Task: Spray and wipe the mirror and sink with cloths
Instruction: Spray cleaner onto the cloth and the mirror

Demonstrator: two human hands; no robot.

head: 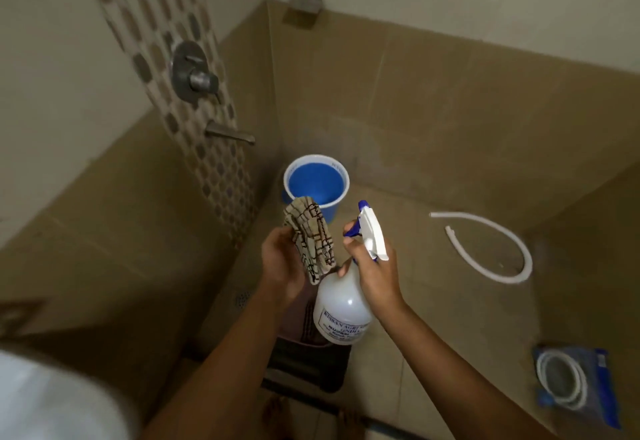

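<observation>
My left hand (280, 263) grips a beige cloth with a brown check pattern (310, 237), which stands up out of the fist at the centre of the view. My right hand (375, 273) is wrapped around the neck of a white spray bottle (343, 308), one finger resting by the blue trigger below its white and blue nozzle head (369, 230). The nozzle points toward the cloth, a short gap away. No mirror or sink shows clearly; a blurred white curved surface (52, 401) fills the bottom left corner.
A blue bucket (317, 185) stands in the tiled floor corner under a wall spout (230, 134) and mixer valve (194, 72). A white hose (491, 249) lies on the floor at right. A packaged coiled hose (571, 384) lies lower right. A dark mat (304, 360) lies below my hands.
</observation>
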